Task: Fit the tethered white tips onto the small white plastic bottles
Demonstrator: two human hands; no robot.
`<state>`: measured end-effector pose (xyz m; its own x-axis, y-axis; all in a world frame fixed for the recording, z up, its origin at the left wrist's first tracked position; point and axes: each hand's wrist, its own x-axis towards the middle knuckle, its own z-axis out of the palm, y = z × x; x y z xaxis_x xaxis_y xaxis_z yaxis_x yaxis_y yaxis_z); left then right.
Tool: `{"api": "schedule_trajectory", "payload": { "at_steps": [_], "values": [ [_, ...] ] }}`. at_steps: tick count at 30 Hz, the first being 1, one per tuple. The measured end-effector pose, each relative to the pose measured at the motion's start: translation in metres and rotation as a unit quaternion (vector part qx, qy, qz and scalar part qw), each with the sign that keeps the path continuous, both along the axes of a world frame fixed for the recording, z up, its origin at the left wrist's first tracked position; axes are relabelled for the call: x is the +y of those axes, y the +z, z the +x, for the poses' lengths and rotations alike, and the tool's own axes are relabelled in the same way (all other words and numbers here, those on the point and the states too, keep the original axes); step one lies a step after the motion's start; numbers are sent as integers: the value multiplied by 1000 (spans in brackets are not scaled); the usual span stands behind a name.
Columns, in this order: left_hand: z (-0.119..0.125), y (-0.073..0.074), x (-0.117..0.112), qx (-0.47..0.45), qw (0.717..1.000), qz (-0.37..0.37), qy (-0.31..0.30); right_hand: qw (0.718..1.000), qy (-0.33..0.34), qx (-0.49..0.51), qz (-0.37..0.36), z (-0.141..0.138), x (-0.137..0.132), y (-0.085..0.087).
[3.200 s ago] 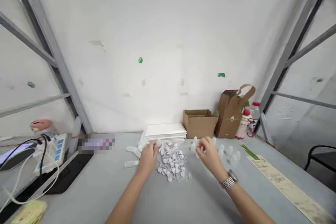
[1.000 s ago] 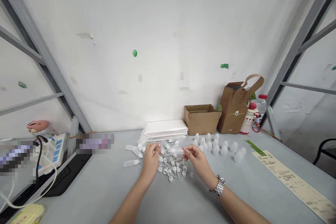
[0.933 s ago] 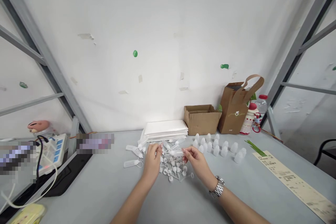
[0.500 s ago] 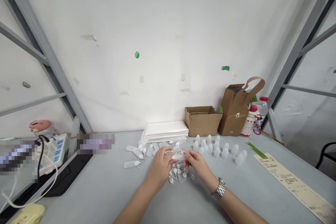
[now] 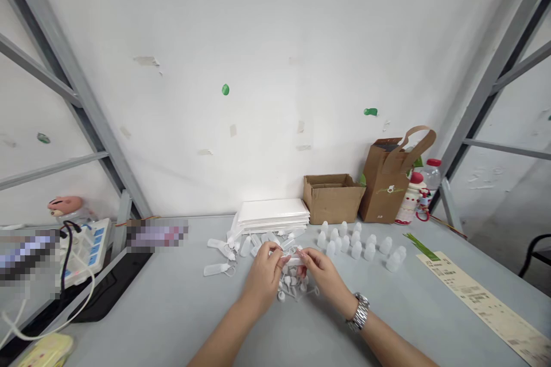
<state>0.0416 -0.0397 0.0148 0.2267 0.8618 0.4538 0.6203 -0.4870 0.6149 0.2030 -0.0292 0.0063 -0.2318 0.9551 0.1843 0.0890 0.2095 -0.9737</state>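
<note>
Between my hands lies a small translucent squeeze bottle, held roughly level. My left hand is closed on its left end, thumb and fingers pinching. At the other end, the fingertips of my right hand are closed too; whether they grip the bottle or a cap on it is hidden. Just below my hands is a pile of white caps with thin straps. Capped bottles lie on their sides to the left and behind my left hand. Several uncapped-looking small bottles stand upright to the right.
At the wall stand a stack of white sheets, an open cardboard box, a brown paper bag and drink bottles. A printed paper strip lies right. A power strip with cables and a black tablet-like slab lie left.
My hands have drawn slightly closer together on the bottle, and less of it shows between them. The things on the table lie as before.
</note>
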Motion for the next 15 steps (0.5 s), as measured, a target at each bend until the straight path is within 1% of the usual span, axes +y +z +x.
{"api": "schedule_trajectory", "payload": {
  "at_steps": [2,6,8,11,15],
  "values": [
    [0,-1,1,-3,1000,-5,9,1000,-2,-5,13,0,-2,1],
    [0,-4,4,-20,999,-23,27,996,-19,-42,72,1,-6,2],
    [0,-5,4,-26,999,-25,25,997,-19,-41,64,1,-6,2],
    [0,-7,4,-30,999,-25,22,998,2,-42,36,1,-4,1],
    [0,-8,4,-49,998,-40,22,993,-12,-84,82,2,-6,6]
  ]
}}
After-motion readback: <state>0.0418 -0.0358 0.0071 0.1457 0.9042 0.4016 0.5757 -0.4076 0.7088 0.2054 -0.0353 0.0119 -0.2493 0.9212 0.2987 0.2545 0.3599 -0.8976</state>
